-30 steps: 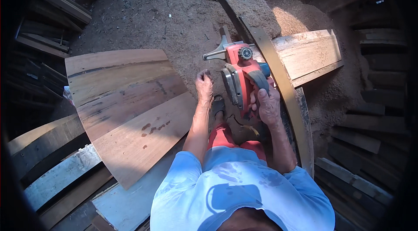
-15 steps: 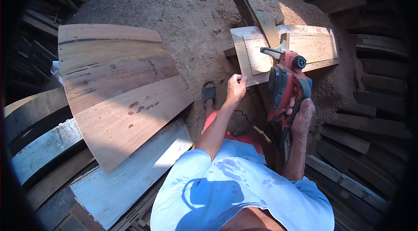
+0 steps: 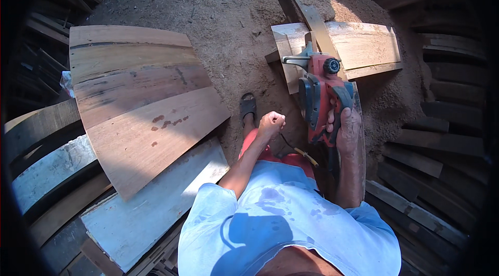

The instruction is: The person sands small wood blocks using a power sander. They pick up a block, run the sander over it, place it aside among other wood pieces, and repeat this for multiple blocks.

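Observation:
My right hand [image 3: 349, 129] grips the rear handle of a red and black electric hand planer [image 3: 323, 96]. The planer lies over a long narrow board [image 3: 318, 21] and covers part of a pale wooden panel [image 3: 366, 42] set crosswise at the far right. A black knob and a metal side guide show at the planer's front. My left hand [image 3: 272, 124] is curled into a fist left of the planer, touching neither it nor the wood; nothing shows in its fingers. Below it, a black cord [image 3: 286, 141] runs toward a thin yellowish-handled tool [image 3: 306, 157].
At left lies a wide panel of joined planks [image 3: 150, 99] with dark spots, above a whitish board [image 3: 156, 224]. Timber stacks [image 3: 447, 143] line the right side. Sawdust [image 3: 384, 104] covers the ground around the work. My sandalled foot [image 3: 248, 107] stands near the middle.
The planer, in my right hand, has moved left and slightly away, over the narrow board. My left hand has drawn back from the pale panel's near corner toward my body.

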The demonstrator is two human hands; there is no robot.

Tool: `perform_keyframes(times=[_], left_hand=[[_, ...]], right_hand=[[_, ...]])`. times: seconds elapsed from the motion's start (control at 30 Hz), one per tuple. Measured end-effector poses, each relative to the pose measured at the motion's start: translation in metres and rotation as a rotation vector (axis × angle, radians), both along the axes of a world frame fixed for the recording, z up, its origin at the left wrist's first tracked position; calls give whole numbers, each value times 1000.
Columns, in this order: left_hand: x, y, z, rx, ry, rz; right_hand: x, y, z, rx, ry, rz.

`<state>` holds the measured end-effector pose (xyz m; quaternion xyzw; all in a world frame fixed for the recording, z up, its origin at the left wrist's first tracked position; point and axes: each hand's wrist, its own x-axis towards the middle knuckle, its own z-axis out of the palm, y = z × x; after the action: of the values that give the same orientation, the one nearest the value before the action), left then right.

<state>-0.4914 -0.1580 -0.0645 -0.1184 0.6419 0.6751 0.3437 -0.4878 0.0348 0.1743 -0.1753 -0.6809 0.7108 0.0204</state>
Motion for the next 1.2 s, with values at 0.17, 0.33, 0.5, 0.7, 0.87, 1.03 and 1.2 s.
perform_keyframes(times=[0.17, 0.33, 0.5, 0.7, 0.87, 1.03, 1.2], left_hand=[[6, -28, 32, -247, 198, 216], [10, -41, 88, -205, 363, 209], [14, -24, 115, -237, 569, 156], [4, -11, 101, -383, 503, 54], [-14, -9, 97, -393, 466, 57], [-44, -12, 103, -430, 503, 15], [-69, -14, 102, -423, 526, 33]], right_hand=[[2, -15, -10, -22, -58, 71], [6, -32, -23, -17, -67, 173], [9, -43, -38, 57, -112, 260], [9, -39, -56, 112, -149, 232], [-1, -39, -71, 132, -133, 234], [-24, -42, -79, 170, -96, 228], [-51, -44, -77, 169, -94, 227]])
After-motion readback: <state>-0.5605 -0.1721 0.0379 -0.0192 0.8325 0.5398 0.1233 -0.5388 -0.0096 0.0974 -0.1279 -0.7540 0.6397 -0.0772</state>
